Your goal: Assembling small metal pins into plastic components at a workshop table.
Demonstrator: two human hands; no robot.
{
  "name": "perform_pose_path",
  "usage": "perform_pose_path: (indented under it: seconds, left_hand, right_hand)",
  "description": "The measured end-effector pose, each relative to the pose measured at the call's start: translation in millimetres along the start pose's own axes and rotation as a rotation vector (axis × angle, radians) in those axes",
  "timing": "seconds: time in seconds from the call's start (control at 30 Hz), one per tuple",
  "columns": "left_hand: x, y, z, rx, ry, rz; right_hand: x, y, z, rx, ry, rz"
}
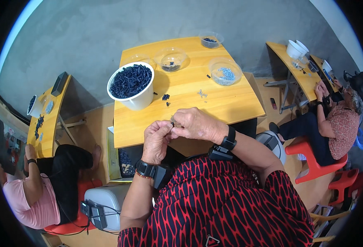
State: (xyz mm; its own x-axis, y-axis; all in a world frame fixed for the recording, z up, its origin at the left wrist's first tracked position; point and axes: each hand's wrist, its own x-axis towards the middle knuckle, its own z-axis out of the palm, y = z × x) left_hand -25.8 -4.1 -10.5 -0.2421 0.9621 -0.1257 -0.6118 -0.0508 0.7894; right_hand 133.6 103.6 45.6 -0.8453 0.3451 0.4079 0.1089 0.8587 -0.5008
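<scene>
My left hand (156,139) and my right hand (197,124) meet just over the front edge of the yellow wooden table (138,129). Their fingertips are closed around a small dark piece (172,124), mostly hidden by the fingers. Beyond the hands, a few small black plastic pieces (165,97) lie on the tabletop. Farther right is a loose scatter of tiny silvery parts (202,94). To the left stands a white bucket (141,100), heaped with short black plastic pieces (130,80).
Transparent bowls line the far side: one with silvery-blue parts (227,74), others with dark pieces (209,40). An open box (115,164) sits below the table's left side. Co-workers sit at separate tables, left (33,206) and right (341,131). Red stools (311,158) support them.
</scene>
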Motion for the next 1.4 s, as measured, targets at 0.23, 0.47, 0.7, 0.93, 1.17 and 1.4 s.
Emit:
perform_pose_path:
  seconds: [0.23, 0.47, 0.7, 0.93, 1.17, 1.4]
  left_hand:
    - [-3, 6, 0, 0.096, -0.028, -0.099]
    - [-3, -2, 2, 0.179, 0.002, 0.01]
    - [-3, -2, 7, 0.189, 0.033, 0.081]
    - [-7, 14, 21, 0.24, 0.149, 0.119]
    - [3, 72, -102, 0.182, 0.879, 0.859]
    - [5, 39, -254, 0.213, 1.099, 0.449]
  right_hand:
    - [-3, 2, 1, -0.022, 0.016, -0.071]
    - [-1, -1, 5, 0.005, -0.012, -0.025]
    - [-3, -3, 5, 0.003, 0.019, -0.054]
    - [2, -8, -24, 0.292, -0.106, 0.138]
    - [14, 93, -77, -0.715, -0.022, 0.162]
    - [41, 115, -83, -1.042, -0.206, 0.034]
